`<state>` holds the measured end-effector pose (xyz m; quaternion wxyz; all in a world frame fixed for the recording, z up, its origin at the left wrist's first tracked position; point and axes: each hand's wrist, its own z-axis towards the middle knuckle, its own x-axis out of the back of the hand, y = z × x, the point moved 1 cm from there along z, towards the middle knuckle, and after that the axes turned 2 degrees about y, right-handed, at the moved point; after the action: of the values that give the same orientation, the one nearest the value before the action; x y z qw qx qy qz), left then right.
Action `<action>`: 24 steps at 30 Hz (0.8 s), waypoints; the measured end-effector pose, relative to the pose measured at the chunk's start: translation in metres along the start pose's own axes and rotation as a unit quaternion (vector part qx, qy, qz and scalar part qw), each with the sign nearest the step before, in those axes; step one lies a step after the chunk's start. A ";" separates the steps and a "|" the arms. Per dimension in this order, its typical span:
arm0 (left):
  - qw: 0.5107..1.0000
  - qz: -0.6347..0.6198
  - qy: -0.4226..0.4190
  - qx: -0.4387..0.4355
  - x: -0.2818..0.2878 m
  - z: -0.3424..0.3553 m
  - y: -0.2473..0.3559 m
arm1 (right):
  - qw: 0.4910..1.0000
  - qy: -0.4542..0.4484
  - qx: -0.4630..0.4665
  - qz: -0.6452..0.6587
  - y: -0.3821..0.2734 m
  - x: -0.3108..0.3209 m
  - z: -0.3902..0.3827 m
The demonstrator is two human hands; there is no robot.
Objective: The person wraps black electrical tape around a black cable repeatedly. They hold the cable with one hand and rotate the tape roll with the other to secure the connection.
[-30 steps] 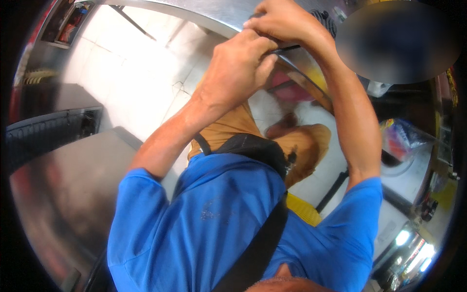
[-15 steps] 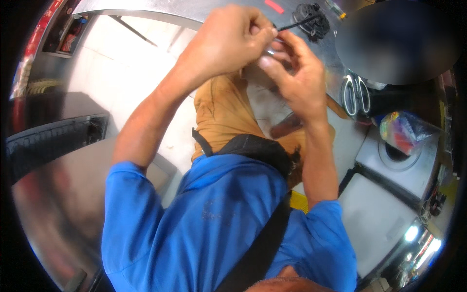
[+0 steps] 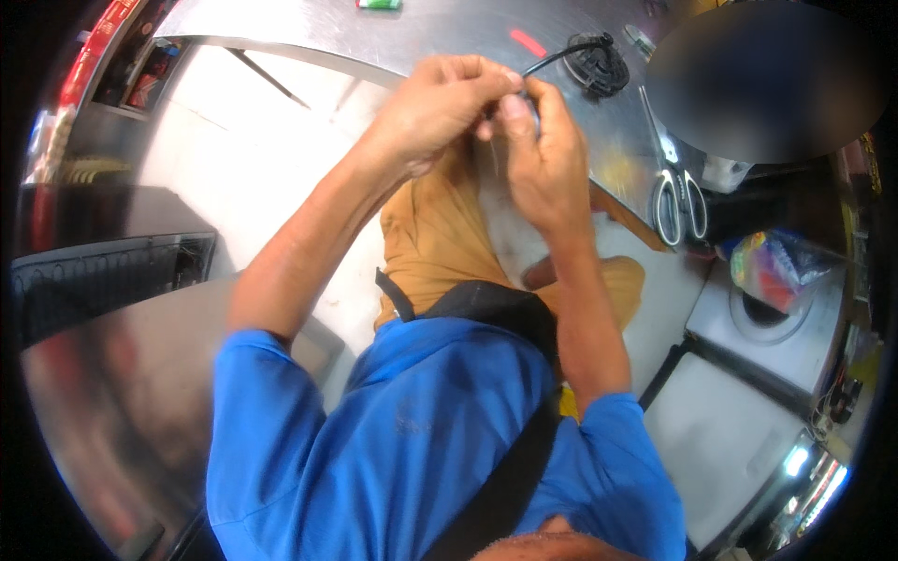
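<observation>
- Two bare hands of yours meet over the near edge of a metal table point(image 3: 281, 23), fingertips close together and almost touching.
- Your left hand point(image 3: 428, 107) has thumb and index finger pressed together, pinching a black cord point(image 3: 566, 50) at their tips; the remaining fingers curl in beneath.
- Your right hand point(image 3: 552, 168) faces it, thumb laid along the index finger, the two closed on a small bluish-grey piece point(image 3: 536, 117) that is too covered to identify.
- You have the cord coming out at the fingertips and running away to the right; its end is hidden by your fingers.
- Beyond your right fingers, the cord reaches over a round black bundle point(image 3: 599, 73) on the tabletop; you cannot tell whether they join.
- Just past your fingertips lies a flat red strip point(image 3: 528, 43).
- Farther off, to the left of your fingers, sits a green packet point(image 3: 378, 4).
- To the right of your right-hand fingers, scissors point(image 3: 675, 192) with white-edged handles rest, blades pointing away from you.
</observation>
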<state>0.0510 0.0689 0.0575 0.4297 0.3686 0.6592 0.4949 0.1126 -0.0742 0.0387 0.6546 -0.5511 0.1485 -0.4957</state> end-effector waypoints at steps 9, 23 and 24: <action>0.922 0.364 0.071 -0.108 -0.013 -0.017 0.001 | 0.991 0.002 0.041 -0.128 -0.008 0.011 0.001; 0.997 0.002 0.069 -0.034 -0.019 -0.013 -0.020 | 0.999 -0.025 -0.036 0.004 -0.005 0.024 -0.008; 0.997 -0.004 0.065 -0.035 -0.020 -0.012 -0.021 | 0.999 -0.025 -0.047 0.011 -0.004 0.025 -0.009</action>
<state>0.0460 0.0416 0.0429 0.4002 0.3175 0.6695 0.5393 0.1156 -0.0994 0.0476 0.6369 -0.5915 0.1608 -0.4675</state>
